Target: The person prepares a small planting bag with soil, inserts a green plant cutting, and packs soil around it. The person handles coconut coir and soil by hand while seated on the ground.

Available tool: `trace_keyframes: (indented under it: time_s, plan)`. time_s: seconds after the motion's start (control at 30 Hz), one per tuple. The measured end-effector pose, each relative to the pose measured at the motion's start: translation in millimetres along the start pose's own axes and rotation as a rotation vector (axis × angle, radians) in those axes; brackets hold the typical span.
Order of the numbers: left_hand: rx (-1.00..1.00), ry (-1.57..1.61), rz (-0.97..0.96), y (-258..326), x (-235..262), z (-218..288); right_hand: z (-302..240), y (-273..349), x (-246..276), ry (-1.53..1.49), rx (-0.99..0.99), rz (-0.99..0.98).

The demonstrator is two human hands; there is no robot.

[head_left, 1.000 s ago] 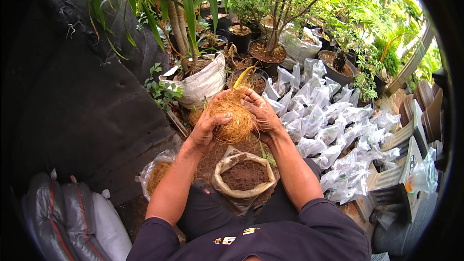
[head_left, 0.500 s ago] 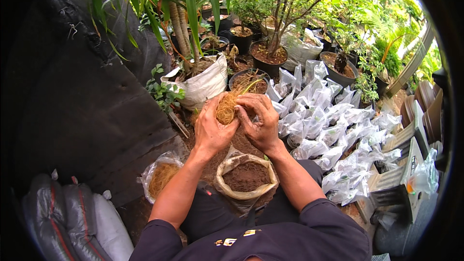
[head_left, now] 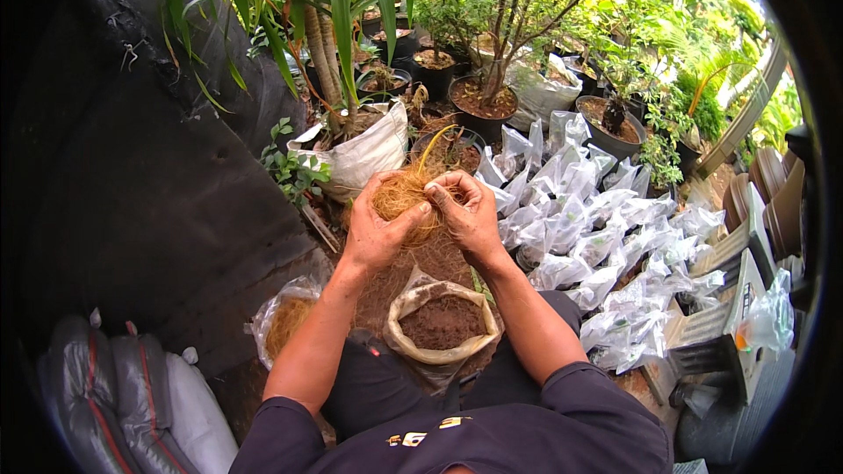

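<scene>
Well left of the grip and nearer the body, stuffed grey plastic sacks, smooth and bulging, lie side by side, two of them striped with red. Above them spreads a dark matte sheet. Closer in, below and left of the grip, a crinkled clear bag holds loose tan fibre. Above and just left of the grip, a slumped white woven sack bears a plant with long strap leaves.

The left grip is closed around a clump of golden-brown fibre, its thumb laid across the near side. The clump sits between both hands, over the ground; it is wiry, tangled and roughly round, with no clear long axis, its sides partly covered. From its top a thin yellow stalk points away from the body, its long axis rising and curving to the right at the tip. Directly below the grip, a cloudy plastic bag with a rolled rim holds crumbly brown soil. The right grip pinches the clump's right edge, narrow between thumb and fingers.

Right of it stand rows of wrinkled, peaked clear plastic bags, then, farther right, stacked brown pots.
</scene>
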State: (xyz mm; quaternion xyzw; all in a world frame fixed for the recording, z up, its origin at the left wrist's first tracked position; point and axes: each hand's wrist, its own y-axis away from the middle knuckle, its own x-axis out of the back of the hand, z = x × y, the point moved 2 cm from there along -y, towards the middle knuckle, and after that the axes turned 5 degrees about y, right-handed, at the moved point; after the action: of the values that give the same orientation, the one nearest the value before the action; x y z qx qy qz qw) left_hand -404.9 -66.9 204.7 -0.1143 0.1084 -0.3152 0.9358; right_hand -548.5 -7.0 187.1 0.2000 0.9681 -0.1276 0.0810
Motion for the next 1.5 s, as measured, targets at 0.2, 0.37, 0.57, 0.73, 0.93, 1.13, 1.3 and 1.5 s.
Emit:
trace_keyframes:
  time_s: [0.2, 0.37, 0.57, 0.73, 0.93, 1.13, 1.3, 1.5]
  plan:
    - [0.331, 0.484, 0.008, 6.6, -4.2, -5.2, 9.6, 1.3, -7.2, -0.499, -0.154, -0.055]
    - [0.193, 0.381, 0.113, 7.2, -19.8, -19.2, 18.9, 8.6, -21.2, -0.790, -0.338, -0.107]
    - [0.079, -0.171, 0.152, -2.2, -7.6, -11.6, 24.4, 9.5, -16.1, -0.623, -0.302, 0.032]
    - [-0.094, -0.458, 0.216, 5.1, -36.8, -11.8, 14.0, 9.6, -15.1, -0.195, 0.001, 0.134]
    - [0.187, 0.367, 0.129, 4.2, -18.7, -10.2, 8.8, 9.8, -12.5, -0.534, -0.163, -0.243]
    - [0.400, 0.740, 0.174, 11.3, -34.4, -22.4, 16.3, 6.1, -14.5, -0.494, -0.219, 0.075]
    - [0.100, 0.151, 0.147, 10.4, -38.1, -19.6, 3.9, 16.5, -15.1, -0.195, 0.073, 0.200]
    - [0.487, 0.482, 0.039, 13.4, -27.8, -17.4, 10.1, 12.5, -10.7, -0.415, -0.214, 0.080]
